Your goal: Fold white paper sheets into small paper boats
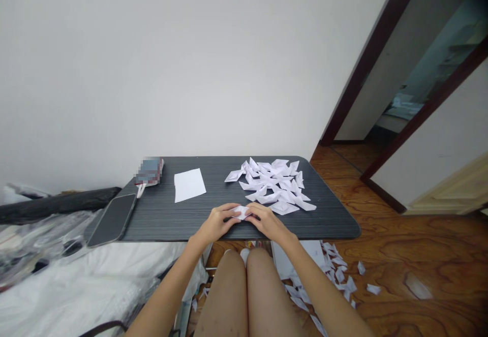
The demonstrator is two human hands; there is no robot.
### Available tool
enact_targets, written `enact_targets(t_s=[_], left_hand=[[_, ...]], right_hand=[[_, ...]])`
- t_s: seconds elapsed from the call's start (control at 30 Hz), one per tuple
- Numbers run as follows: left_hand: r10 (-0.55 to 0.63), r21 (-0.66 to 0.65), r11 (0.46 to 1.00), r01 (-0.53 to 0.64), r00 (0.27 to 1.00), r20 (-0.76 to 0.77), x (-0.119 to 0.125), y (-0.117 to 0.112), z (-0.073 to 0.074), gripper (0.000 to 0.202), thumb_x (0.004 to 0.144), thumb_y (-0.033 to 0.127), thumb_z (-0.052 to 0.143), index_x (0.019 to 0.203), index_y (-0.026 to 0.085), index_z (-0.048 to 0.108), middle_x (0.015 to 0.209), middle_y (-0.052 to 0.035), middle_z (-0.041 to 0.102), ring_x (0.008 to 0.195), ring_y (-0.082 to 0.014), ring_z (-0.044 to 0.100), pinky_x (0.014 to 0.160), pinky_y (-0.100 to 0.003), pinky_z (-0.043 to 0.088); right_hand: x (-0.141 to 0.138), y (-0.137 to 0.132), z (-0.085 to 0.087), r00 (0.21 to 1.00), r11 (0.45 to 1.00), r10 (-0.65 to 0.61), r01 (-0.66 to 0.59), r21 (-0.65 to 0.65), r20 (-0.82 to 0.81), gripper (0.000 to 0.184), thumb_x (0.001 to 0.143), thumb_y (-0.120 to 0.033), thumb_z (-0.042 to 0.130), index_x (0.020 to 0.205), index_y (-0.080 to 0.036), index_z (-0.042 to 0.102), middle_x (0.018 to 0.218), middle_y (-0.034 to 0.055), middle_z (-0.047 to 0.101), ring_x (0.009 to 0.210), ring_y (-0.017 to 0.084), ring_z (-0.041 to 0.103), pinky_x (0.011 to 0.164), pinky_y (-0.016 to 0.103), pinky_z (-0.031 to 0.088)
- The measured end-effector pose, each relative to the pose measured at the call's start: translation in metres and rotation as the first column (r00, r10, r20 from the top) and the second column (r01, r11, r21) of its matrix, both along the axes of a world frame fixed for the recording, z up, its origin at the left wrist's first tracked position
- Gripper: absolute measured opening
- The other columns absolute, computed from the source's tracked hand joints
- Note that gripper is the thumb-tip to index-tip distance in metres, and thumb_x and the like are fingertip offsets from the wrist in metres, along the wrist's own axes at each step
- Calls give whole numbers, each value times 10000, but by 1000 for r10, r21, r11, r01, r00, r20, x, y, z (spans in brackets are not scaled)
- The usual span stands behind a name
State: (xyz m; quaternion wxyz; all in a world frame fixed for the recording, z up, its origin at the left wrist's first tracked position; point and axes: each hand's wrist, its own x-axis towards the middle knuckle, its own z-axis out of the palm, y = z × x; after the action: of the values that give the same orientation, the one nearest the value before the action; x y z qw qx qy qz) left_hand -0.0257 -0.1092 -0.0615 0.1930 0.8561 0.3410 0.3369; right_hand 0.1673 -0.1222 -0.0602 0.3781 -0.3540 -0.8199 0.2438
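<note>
Between my two hands, close to the front edge of the dark table [168, 225], is a small white folded paper boat [241, 212]. My left hand [218, 222] pinches its left end with thumb and fingers. On the opposite end, my right hand [265, 220] grips it the same way. Just beyond my right hand lies a heap of folded white paper boats [272, 182], overlapping one another. A short stack of flat white paper [189, 184] rests on the table to the left, apart from my hands.
At the table's left end are a dark phone-like slab [114, 219] and a small blurred packet [149, 171]. More folded papers [337, 268] lie on the wooden floor [392, 255] at right. Plastic-wrapped white bedding [84, 281] is at lower left; a wall stands behind.
</note>
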Motion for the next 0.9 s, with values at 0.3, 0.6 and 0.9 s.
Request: enact_targets(t_s=[0.3, 0.6, 0.9], left_hand=[[167, -327, 941, -92, 964, 209, 4, -2, 3, 237, 719, 335, 562, 815, 152, 677, 794, -57, 689, 703, -175, 635, 672, -270, 498], [313, -474, 869, -139, 898, 311, 13, -5, 6, 284, 656, 341, 616, 813, 106, 648, 674, -49, 672, 479, -104, 562, 437, -178, 424], [200, -637, 763, 108, 898, 392, 13, -2, 7, 302, 687, 339, 588, 838, 78, 614, 712, -83, 679, 703, -192, 638, 669, -276, 485]], right_hand=[[-9, 7, -8, 945, 966, -174, 110, -234, -276, 136, 689, -283, 601, 652, -160, 555, 662, 11, 579, 637, 138, 534, 614, 262, 424], [-13, 6, -10, 863, 933, -253, 96, -348, -438, 212, 673, -327, 599, 630, -179, 454, 590, -27, 529, 543, 118, 540, 550, 246, 420], [-12, 9, -14, 824, 914, -264, 48, -402, -502, 270, 652, -305, 622, 642, -189, 378, 623, -47, 485, 503, 98, 524, 505, 230, 401]])
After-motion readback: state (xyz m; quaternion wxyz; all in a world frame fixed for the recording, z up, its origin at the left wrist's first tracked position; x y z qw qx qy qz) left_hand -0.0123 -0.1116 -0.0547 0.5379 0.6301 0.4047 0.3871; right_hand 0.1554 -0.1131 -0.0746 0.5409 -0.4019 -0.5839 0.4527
